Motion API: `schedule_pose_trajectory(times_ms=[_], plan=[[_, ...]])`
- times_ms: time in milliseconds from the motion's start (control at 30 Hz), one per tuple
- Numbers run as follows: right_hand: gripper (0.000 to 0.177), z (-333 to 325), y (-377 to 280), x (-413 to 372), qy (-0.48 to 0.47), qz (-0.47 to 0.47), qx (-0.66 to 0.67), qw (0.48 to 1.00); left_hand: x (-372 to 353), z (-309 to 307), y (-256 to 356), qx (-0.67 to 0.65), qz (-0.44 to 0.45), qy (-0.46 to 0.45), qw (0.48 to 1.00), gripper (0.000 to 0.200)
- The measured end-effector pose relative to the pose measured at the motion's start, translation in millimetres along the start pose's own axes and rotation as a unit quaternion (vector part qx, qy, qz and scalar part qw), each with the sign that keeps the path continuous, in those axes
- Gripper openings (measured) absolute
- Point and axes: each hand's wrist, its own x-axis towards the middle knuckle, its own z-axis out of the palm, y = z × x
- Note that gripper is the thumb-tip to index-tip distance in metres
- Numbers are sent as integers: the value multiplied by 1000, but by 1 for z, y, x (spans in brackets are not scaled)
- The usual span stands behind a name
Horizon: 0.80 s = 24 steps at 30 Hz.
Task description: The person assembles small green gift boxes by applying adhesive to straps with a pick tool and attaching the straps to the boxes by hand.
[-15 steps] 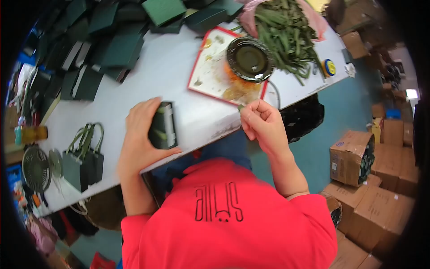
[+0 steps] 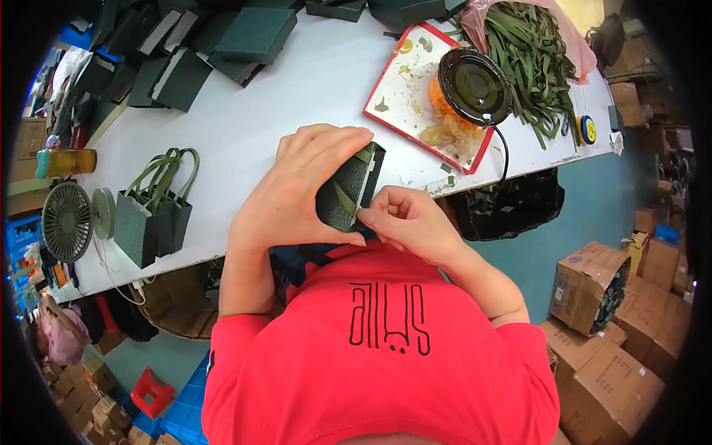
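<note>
My left hand (image 2: pixel 297 185) is wrapped around a small dark green paper bag (image 2: pixel 343 194) with a faint curled pattern. The bag lies tilted near the table's front edge, with its pale-lined opening to the right. A green ribbon (image 2: pixel 344 197) crosses its side and runs toward that opening. At the bag's lower right rim, my right hand (image 2: pixel 408 221) has thumb and forefinger pinched together. Whatever sits between those fingertips is hidden. To the left stand finished-looking green bags (image 2: pixel 153 222) with looped ribbon handles.
A red-rimmed board (image 2: pixel 400 89) with dried glue drips bears an orange glue pot (image 2: pixel 475 87) with a dark top. Behind it lies a heap of green ribbons (image 2: pixel 530 67). Several green bags (image 2: pixel 256 35) fill the back left. A small fan (image 2: pixel 67 221) stands left; a black bag (image 2: pixel 512 206) hangs at the front edge.
My right hand has come from the board's near edge, where it pinched a small green piece, left to the bag's rim. My left hand and the bag have moved right in view.
</note>
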Motion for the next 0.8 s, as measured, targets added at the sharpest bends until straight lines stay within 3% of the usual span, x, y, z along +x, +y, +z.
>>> schedule_pose_trajectory(times_ms=[133,333,533,633,700,800], plan=[[21,1,0,1,2,-2,-1,1000,0,0,-1,9,4,-9,1000,104],[22,-4,9,7,12,-8,-113,993,2,2,7,40,17,-23,999,97],[22,-5,8,9,-26,-3,-37,999,4,9,14,74,25,-20,997,90],[20,-17,13,14,-36,-3,-113,993,3,10,12,88,7,-13,996,91],[19,-12,12,10,39,-93,-110,989,2,8,10,92,-7,2,996,94],[21,-11,6,-12,110,-139,-102,979,0,4,5,92,-23,36,995,100]])
